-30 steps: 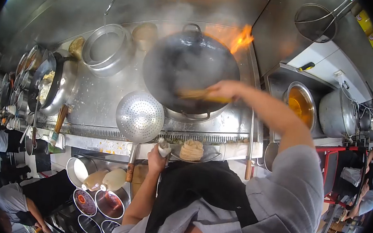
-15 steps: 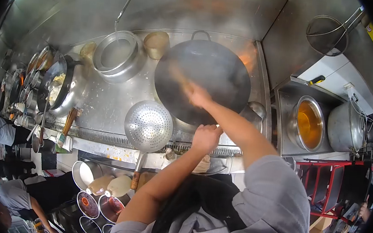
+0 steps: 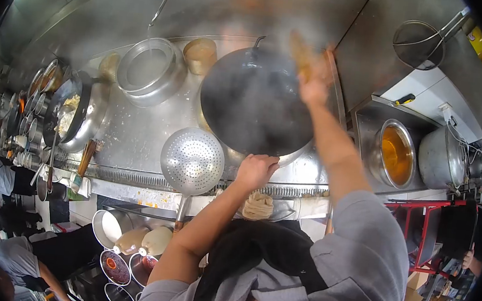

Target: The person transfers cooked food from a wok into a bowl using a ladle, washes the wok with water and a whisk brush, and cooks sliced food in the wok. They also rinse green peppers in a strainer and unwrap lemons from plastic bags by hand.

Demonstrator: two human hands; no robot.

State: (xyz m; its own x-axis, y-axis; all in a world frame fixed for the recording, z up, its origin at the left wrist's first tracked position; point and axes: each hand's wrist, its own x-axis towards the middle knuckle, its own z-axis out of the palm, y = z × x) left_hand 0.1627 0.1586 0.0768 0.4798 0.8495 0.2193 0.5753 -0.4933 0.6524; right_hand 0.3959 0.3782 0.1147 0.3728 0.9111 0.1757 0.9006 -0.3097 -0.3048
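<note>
Wok (image 3: 256,111), broad and dark, stands near the right edge of the steel tabletop (image 3: 132,131), pale haze drifting over its bowl; any contents are hard to make out. Toward the back edge sit a round steel pot (image 3: 169,80) and a small tan tub (image 3: 200,56). By the left edge, a second pan (image 3: 86,101) holds pale, crumbly food. Beyond the right edge, a metal basin (image 3: 378,155) contains amber liquid, just beside a tall dented pot (image 3: 433,151). Below the front edge are a pail (image 3: 97,226) with something white inside and a tin (image 3: 115,277) of dark red sauce.

The left hand (image 3: 256,170) is curled closed on the wok's near rim, its grip partly hidden. The right hand (image 3: 315,81), blurred, has its fingers wrapped round a tan brush (image 3: 301,49), raised over the wok's far right side. So the wok lies directly beyond the left hand, and below and left of the right one. A perforated skimmer (image 3: 192,160) rests across the tabletop's front edge, left of the left hand.
</note>
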